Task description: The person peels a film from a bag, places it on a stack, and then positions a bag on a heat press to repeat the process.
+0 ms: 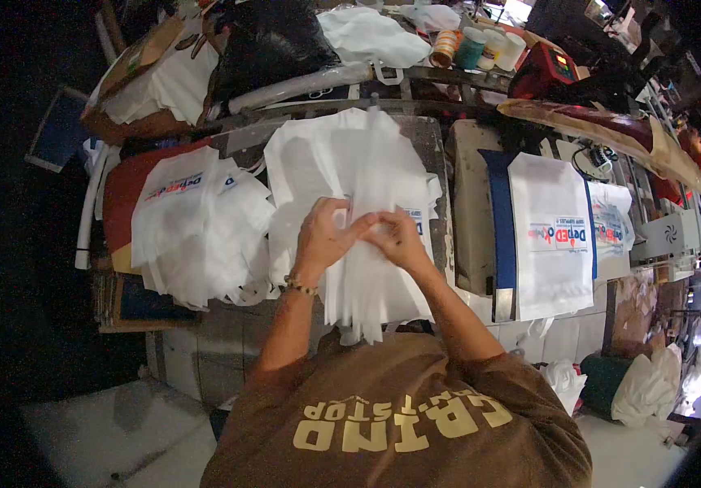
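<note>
Both my hands meet over a stack of white fabric bags (301, 163) at the middle of the bench. My left hand (330, 236), with a beaded bracelet on its wrist, pinches a bunched, folded strip of white bags (360, 285). From the right, my right hand (395, 237) closes on the same bunch, its fingertips touching those of my left hand. The bunch runs lengthwise toward my chest and is blurred at its far end. Part of a blue print shows beside my right hand.
Printed white bags (196, 220) lie in a pile on the left. At the right, a printed bag (551, 268) rests on a blue-edged board (501, 220). Jars (470, 49), a plastic roll (301, 88) and a red device (544, 71) are at the back.
</note>
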### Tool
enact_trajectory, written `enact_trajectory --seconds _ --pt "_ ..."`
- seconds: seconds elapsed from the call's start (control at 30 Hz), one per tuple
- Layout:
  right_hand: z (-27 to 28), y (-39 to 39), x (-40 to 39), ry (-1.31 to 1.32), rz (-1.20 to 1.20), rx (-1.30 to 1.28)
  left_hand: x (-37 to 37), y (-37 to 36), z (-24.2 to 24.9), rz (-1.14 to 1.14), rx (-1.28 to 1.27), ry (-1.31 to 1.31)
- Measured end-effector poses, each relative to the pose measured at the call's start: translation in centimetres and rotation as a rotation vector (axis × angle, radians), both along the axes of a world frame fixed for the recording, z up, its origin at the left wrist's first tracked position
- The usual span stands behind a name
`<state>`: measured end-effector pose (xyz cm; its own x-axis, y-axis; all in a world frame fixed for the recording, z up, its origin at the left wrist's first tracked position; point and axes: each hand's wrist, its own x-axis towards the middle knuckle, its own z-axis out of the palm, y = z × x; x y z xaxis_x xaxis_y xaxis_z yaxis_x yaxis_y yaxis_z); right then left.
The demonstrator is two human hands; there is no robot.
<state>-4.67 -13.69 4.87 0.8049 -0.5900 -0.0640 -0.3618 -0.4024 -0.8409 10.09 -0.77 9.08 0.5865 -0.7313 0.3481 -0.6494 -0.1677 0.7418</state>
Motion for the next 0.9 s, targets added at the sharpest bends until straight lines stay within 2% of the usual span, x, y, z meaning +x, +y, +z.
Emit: enact_trajectory --seconds 0.07,0.1,0.17,0.23,0.3,0.33,0.37,0.43,0.5,0.57,0.63,0.7,0.73,0.77,0.8,0.87,0.9 --pt "1.9 1.1 0.3 -0.229 0.081 0.077 0.0 -0.3 -0.1 0.146 0.151 -0.134" --pt "1.4 0.9 0.1 -0.228 0.083 0.077 1.1 0.0 -0.9 0.148 0.152 -0.133" --pt "-0.5 -0.4 -1.2 -0.429 -0.086 0.396 4.0 1.5 -2.6 0.209 0.251 -0.002" --pt "-0.9 -1.7 -2.8 -0.400 -0.089 0.451 4.5 2.9 -2.2 0.229 0.278 0.076" --pt "0.0 -2.5 -3.6 -0.514 -0.076 0.671 4.2 3.2 -0.8 0.248 0.296 0.151" --pt "0.2 -3.1 -3.8 -0.388 -0.003 0.559 3.6 3.0 -0.4 0.191 0.226 0.234" --pt "1.0 -2.3 -3.0 -0.385 -0.005 0.559 2.9 2.7 -0.4 0.133 0.157 0.317" --pt "2.3 0.1 -0.5 -0.413 -0.030 0.408 2.3 1.1 -1.7 -0.075 -0.011 0.052" --pt "1.4 1.3 1.2 -0.456 0.008 0.470 1.9 0.2 -2.2 -0.060 -0.024 0.119" --pt "0.1 2.1 1.8 -0.496 0.046 0.538 0.9 0.0 -0.9 0.067 0.229 -0.003" --pt "-1.2 2.4 2.0 -0.528 0.028 0.620 1.3 -0.2 -1.5 0.075 0.199 -0.020" --pt "-2.7 1.8 1.5 -0.549 -0.030 0.575 2.7 -0.1 -3.4 0.110 0.261 -0.009" --pt "-2.8 1.5 0.9 -0.567 -0.124 0.413 3.1 0.5 -3.4 0.108 0.264 -0.007" --pt "-3.0 1.1 0.2 -0.581 -0.218 0.251 3.4 1.2 -3.3 0.132 0.194 0.100" --pt "-3.2 0.2 -0.9 -0.549 -0.286 0.339 3.9 1.9 -3.2 0.158 0.122 0.207" --pt "-2.1 -0.8 -2.6 -0.536 -0.437 0.468 5.0 3.1 -3.8 0.185 0.133 0.282" --pt "-1.5 -1.7 -3.7 -0.547 -0.376 0.412 5.4 3.6 -4.2 0.212 0.142 0.355"
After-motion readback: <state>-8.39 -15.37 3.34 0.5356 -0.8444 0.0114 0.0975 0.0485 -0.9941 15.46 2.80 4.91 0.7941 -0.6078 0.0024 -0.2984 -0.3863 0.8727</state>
